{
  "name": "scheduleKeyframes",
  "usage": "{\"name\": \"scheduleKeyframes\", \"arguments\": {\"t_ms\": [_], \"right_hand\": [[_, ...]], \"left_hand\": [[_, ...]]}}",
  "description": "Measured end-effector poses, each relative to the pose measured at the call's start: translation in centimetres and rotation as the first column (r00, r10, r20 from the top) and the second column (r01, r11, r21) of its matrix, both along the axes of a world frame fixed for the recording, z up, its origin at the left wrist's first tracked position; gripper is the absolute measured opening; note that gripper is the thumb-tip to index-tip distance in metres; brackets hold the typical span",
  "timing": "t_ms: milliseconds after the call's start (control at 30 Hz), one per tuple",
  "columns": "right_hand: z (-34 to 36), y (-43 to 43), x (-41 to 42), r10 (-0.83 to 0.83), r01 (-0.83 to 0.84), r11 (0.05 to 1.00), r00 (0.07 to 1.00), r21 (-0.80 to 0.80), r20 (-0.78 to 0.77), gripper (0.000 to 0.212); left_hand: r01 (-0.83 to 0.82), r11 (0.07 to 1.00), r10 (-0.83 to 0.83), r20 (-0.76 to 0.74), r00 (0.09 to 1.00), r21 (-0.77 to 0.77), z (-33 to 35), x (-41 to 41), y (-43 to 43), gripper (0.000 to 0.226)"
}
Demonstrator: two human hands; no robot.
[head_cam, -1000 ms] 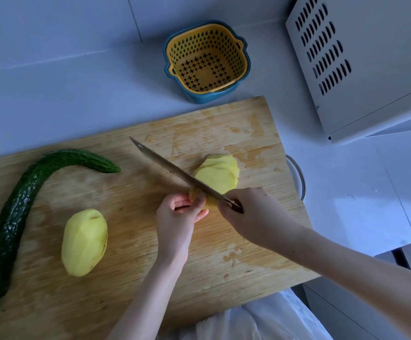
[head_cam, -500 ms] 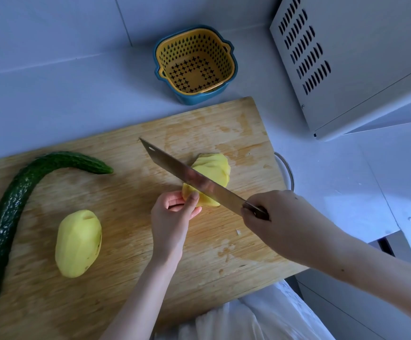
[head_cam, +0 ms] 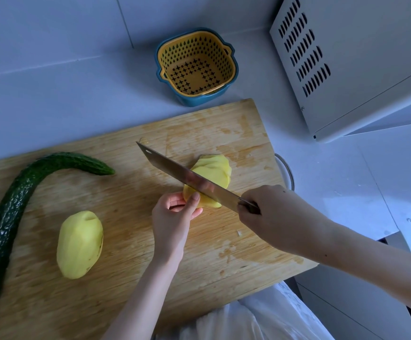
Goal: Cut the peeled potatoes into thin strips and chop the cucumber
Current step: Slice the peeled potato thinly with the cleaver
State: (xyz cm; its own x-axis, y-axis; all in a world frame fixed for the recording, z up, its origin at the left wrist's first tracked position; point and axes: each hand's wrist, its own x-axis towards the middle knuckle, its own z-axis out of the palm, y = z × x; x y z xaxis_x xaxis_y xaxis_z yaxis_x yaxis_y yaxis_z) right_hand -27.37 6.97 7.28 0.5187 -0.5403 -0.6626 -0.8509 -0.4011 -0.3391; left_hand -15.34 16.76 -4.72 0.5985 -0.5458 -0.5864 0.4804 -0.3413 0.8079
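Observation:
On the wooden cutting board (head_cam: 130, 285) lies a sliced peeled potato (head_cam: 214, 171), its slices fanned toward the far right. My left hand (head_cam: 172, 217) holds the potato's near end with curled fingers. My right hand (head_cam: 273, 214) grips the handle of a cleaver (head_cam: 182, 171), whose blade lies tilted across the potato, right next to my left fingertips. A whole peeled potato (head_cam: 79, 244) lies at the board's left centre. A long curved dark green cucumber (head_cam: 15, 207) lies along the left edge.
A yellow strainer inside a blue bowl (head_cam: 195, 67) stands on the counter behind the board. A white vented appliance (head_cam: 351, 60) fills the upper right. A metal rim (head_cam: 286, 171) shows past the board's right edge. White cloth (head_cam: 260, 317) hangs at the bottom.
The cleaver has tilted, showing more of its flat side, and my right hand has drawn back toward the right. My left hand still holds the potato's end.

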Motion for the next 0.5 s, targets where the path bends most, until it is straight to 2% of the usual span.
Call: {"name": "scheduleKeyframes", "arguments": {"t_ms": [267,500], "right_hand": [[-1.7,0.3,1.2,0.019,-0.019,0.999,1.000,-0.032,-0.009,0.031],[-4.3,0.0,2.5,0.018,-0.018,1.000,0.999,0.005,0.028,0.029]], "left_hand": [[-0.009,1.000,0.009,0.003,1.000,0.008,0.1,0.0,-0.1,0.012],[0.017,0.999,-0.018,0.035,0.999,0.031,0.1,0.1,-0.1,0.010]]}}
